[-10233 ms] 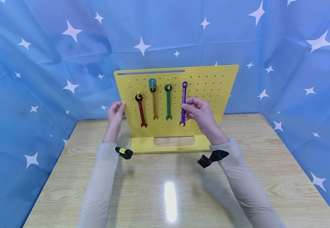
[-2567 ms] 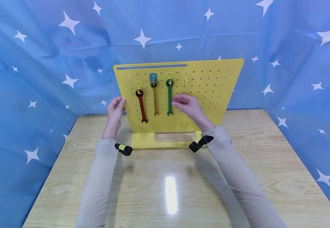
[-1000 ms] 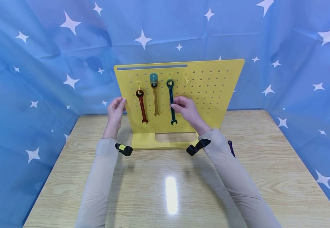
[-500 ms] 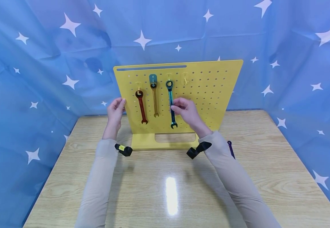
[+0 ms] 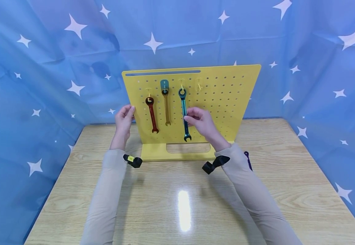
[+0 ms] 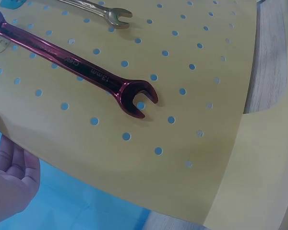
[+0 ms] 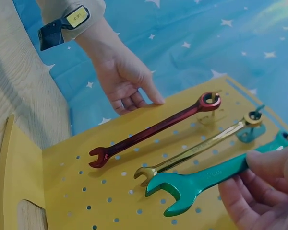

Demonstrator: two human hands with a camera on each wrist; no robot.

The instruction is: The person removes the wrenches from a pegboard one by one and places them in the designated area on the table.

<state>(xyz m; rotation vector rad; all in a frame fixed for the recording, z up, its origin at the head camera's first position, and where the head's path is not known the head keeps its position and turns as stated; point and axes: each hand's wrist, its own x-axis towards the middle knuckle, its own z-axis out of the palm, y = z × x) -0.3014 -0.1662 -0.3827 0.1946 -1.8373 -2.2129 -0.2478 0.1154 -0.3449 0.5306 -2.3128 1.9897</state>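
A yellow pegboard (image 5: 220,109) stands upright on its base. My left hand (image 5: 124,120) holds its left edge, thumb at the front and fingers behind. Between thumb and fingers, my right hand (image 5: 203,120) pinches the shaft of a green combination wrench (image 7: 206,177). This wrench is tilted out from the board, open end down, and its ring end overlaps the hook (image 5: 182,89). Left of it hang a gold wrench (image 5: 166,110) and a red wrench (image 5: 152,117), each by its ring. The red one, marked 13mm, shows large in the left wrist view.
A bare yellow hook (image 5: 198,85) is to the right of the green wrench. On the wooden table (image 5: 159,204), a purple wrench (image 5: 247,160) lies partly hidden behind my right sleeve. A blue star-patterned cloth (image 5: 73,61) surrounds the table.
The purple wrench has gone from its hook to the table at the right. My right hand has since taken hold of the green wrench, which has swung out and shifted slightly down.
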